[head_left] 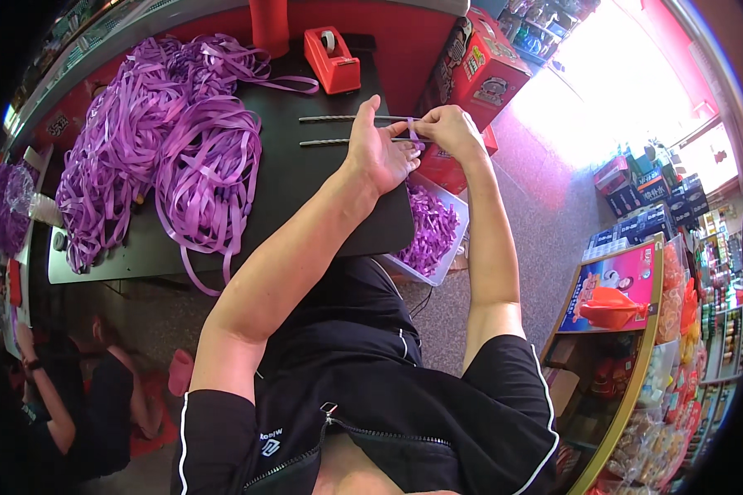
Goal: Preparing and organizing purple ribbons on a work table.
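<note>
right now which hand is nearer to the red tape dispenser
Left. The left hand is on the near side of the red tape dispenser, slightly to its right; the right hand is farther off to the dispenser's right, also on its near side.

Left hand (380, 150) faces palm up, thumb raised, beside the pinching right hand (451, 132).

floor (541, 239): grey, speckled | upper right: strong white light (615, 70) | right edge: stocked shelves (725, 342) | top centre: red panel (400, 54)
</note>
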The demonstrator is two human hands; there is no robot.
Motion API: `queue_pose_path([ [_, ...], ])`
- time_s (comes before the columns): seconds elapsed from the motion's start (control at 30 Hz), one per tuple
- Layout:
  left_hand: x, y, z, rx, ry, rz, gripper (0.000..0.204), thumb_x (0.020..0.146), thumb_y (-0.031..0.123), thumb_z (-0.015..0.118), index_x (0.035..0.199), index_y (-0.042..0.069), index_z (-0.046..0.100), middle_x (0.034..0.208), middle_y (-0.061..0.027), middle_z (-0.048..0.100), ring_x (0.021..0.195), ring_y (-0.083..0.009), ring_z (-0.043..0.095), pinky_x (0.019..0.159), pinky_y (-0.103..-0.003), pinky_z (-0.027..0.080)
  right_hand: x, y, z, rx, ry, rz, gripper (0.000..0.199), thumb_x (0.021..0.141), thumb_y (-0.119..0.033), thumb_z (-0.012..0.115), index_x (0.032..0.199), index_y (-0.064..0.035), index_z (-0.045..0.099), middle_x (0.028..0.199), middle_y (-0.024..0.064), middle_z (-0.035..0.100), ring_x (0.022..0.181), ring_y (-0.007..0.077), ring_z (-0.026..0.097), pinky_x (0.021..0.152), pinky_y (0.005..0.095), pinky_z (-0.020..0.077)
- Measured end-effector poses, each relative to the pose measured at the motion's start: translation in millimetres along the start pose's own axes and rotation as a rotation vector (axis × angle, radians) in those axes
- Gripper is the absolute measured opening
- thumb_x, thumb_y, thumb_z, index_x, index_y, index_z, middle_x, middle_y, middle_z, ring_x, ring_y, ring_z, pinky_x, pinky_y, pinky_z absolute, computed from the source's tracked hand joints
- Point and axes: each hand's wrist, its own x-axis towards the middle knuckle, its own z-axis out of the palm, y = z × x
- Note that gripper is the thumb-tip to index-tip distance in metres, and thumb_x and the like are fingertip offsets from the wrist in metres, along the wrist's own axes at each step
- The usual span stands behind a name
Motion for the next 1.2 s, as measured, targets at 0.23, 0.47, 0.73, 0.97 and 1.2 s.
queue_pose_path([
  [0.23,0.9,-0.4,-2.0,0.010,-0.007,0.027,0.078,0.079,0.063,0.054,0.116,-0.004,0.039,0.141,-0.0368,0.015,0.134,-0.0441,0.017,0.111,-0.049,0.012,12.7,12.6,7.5,0.151,-0.048,-0.084,0.024,0.071,-0.025,0.069,0.081,-0.0037,0.073,0.070,0.0113,0.068,0.068,0.0179,0.065,0.068,0.0326,0.0492],
  [0.47,-2.1,1.4,2.3,0.068,0.031,-0.007,0.077,0.079,0.064,0.054,0.112,-0.004,0.041,0.138,-0.0387,0.020,0.134,-0.0437,0.018,0.113,-0.049,0.006,17.6,40.3,19.1,0.342,-0.077,-0.075,0.020,0.076,-0.019,0.068,0.082,-0.0009,0.073,0.065,0.0044,0.065,0.058,0.0094,0.056,0.057,0.0274,0.0443],
  [0.73,-2.7,-0.3,4.6,0.076,-0.003,-0.009,0.077,0.078,0.065,0.053,0.108,-0.005,0.044,0.138,-0.0392,0.021,0.134,-0.0438,0.018,0.114,-0.049,0.003,26.7,66.3,28.9,0.362,-0.134,-0.049,0.024,0.079,-0.025,0.067,0.086,-0.0024,0.072,0.057,0.0003,0.058,0.050,0.0078,0.049,0.050,0.0270,0.0391],
  [0.97,-2.3,1.1,4.1,0.047,0.037,-0.003,0.073,0.078,0.065,0.054,0.104,-0.003,0.045,0.136,-0.0372,0.025,0.131,-0.0421,0.023,0.113,-0.048,0.006,-4.6,32.2,16.9,0.248,0.046,-0.094,0.029,0.081,-0.032,0.065,0.088,-0.0053,0.073,0.060,0.0045,0.062,0.054,0.0123,0.055,0.055,0.0307,0.0425],
  [1.2,-1.3,1.1,2.5,0.083,0.059,-0.018,0.069,0.078,0.063,0.055,0.103,-0.001,0.047,0.113,-0.0281,0.047,0.105,-0.0351,0.048,0.104,-0.046,0.027,13.2,41.9,32.2,0.813,-0.338,0.218,0.022,0.080,-0.025,0.070,0.086,-0.0046,0.071,0.077,-0.0015,0.064,0.072,0.0088,0.054,0.069,0.0268,0.0409],
])
